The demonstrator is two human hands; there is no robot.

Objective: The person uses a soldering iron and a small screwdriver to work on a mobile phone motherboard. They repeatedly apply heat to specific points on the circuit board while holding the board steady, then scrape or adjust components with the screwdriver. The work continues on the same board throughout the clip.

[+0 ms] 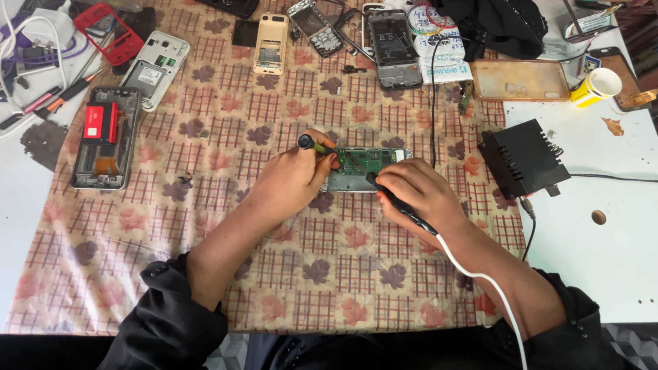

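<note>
On the patterned cloth (205, 226), one opened phone (362, 168) lies under two hands. Left hand (291, 181) grips one screwdriver (317, 146); right hand (418, 195) clasps one black probe (401, 205). Five more stripped phones nearby.

I count two hands at work: my left hand (291, 181) and my right hand (415, 195). One open phone with a green circuit board (360, 168) lies under them. I hold one screwdriver (314, 144) and one black probe with a white cable (401, 205). One black power box (524, 159) sits right. One yellow-and-white cup (598, 86) stands beyond it. One red phone frame (108, 31) lies top left.
</note>
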